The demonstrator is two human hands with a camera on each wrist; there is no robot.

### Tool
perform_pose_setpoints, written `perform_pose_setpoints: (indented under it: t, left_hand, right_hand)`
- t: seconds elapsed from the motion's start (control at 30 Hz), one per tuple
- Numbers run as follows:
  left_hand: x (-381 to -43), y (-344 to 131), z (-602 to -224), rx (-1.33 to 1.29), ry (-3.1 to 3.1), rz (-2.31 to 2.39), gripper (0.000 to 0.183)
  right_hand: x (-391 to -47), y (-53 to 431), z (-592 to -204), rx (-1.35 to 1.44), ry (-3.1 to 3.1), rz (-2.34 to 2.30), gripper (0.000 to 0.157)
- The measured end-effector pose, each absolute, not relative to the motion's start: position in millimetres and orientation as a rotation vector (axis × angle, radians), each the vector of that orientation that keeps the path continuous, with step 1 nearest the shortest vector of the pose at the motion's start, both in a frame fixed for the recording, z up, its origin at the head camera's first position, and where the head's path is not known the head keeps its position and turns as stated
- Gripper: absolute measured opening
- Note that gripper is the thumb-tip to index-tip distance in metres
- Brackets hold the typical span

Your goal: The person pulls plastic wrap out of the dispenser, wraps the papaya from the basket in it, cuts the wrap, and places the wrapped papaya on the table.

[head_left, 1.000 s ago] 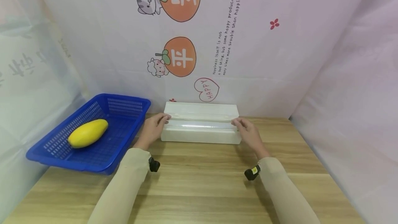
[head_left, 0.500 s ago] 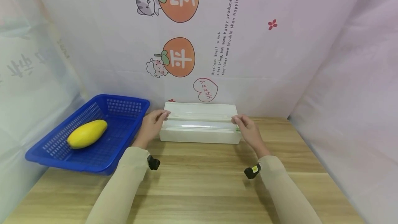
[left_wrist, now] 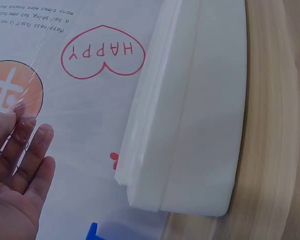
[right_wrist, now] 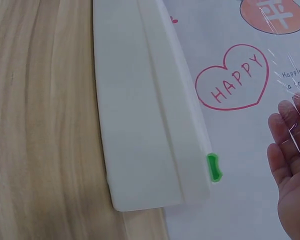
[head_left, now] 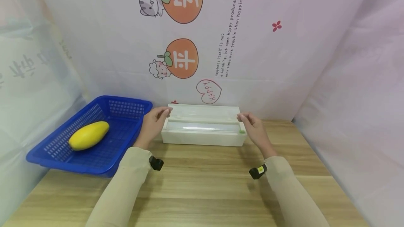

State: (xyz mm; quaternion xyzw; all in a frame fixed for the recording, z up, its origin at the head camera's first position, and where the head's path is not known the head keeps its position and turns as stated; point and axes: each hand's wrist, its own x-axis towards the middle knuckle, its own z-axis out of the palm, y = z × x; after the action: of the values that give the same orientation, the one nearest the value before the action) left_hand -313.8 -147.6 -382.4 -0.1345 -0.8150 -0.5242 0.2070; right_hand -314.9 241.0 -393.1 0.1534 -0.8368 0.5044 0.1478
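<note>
A white cling film dispenser [head_left: 203, 138] with its lid standing up sits at the back of the table. A green slide cutter [head_left: 242, 131] shows at its right end. My left hand [head_left: 152, 123] is above the dispenser's left end, pinching the edge of clear cling film [left_wrist: 34, 82] between thumb and fingertips. Over the right end, my right hand [head_left: 257, 132] pinches the other corner of the film; streaks of it glint in the right wrist view. In the head view the film is almost invisible, so its full extent cannot be made out.
To the left, a blue plastic basket [head_left: 126, 143] holds a yellow papaya-like fruit [head_left: 89, 136]. A white printed cloth [head_left: 252, 90] hangs right behind the dispenser. The wooden table [head_left: 202, 181] stretches out in front.
Both hands have lifted from the dispenser's opening, up and slightly outward, with the film edge between them. The green cutter at the right end has come into view.
</note>
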Motion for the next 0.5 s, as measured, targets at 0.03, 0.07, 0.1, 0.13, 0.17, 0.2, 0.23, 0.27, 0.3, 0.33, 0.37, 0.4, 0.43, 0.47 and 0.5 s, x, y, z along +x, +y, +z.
perform_pose_setpoints:
  t: [0.03,0.07,0.1,0.13,0.17,0.2,0.23,0.27,0.3,0.33,0.37,0.4,0.43,0.47,0.5]
  left_hand:
    - [-313,-147,-381,-0.369,-2.262,-1.461,0.029]
    - [-312,-147,-380,-0.365,-2.255,-1.462,0.029]
    - [-311,-146,-378,-0.361,-2.25,-1.463,0.029]
    - [-310,-146,-377,-0.359,-2.246,-1.459,0.03]
    - [-310,-145,-375,-0.353,-2.244,-1.464,0.03]
    - [-309,-145,-374,-0.344,-2.242,-1.47,0.03]
    - [-308,-144,-373,-0.336,-2.246,-1.471,0.031]
    - [-307,-144,-372,-0.327,-2.252,-1.473,0.031]
    - [-307,-144,-370,-0.314,-2.256,-1.475,0.032]
    - [-307,-144,-369,-0.306,-2.26,-1.474,0.033]
    - [-307,-144,-368,-0.296,-2.259,-1.476,0.033]
    - [-307,-144,-367,-0.3,-2.252,-1.477,0.033]
    - [-308,-144,-367,-0.305,-2.248,-1.474,0.034]
    - [-309,-144,-366,-0.315,-2.24,-1.472,0.035]
    - [-309,-145,-365,-0.328,-2.23,-1.469,0.035]
  right_hand:
    - [-315,241,-392,0.45,-2.403,1.453,0.046]
    - [-315,241,-390,0.459,-2.398,1.459,0.046]
    - [-315,241,-389,0.466,-2.394,1.463,0.046]
    - [-315,240,-387,0.466,-2.389,1.466,0.046]
    - [-315,240,-386,0.468,-2.383,1.473,0.045]
    - [-315,240,-385,0.473,-2.376,1.479,0.044]
    - [-314,240,-383,0.476,-2.37,1.486,0.043]
    - [-314,240,-381,0.477,-2.365,1.493,0.042]
    - [-313,240,-380,0.481,-2.358,1.497,0.041]
    - [-312,239,-377,0.491,-2.348,1.503,0.039]
    - [-310,238,-374,0.502,-2.339,1.504,0.037]
    - [-307,237,-369,0.514,-2.334,1.492,0.035]
    - [-303,235,-364,0.524,-2.327,1.489,0.034]
    - [-300,233,-360,0.529,-2.323,1.482,0.032]
    - [-296,231,-355,0.531,-2.321,1.474,0.031]
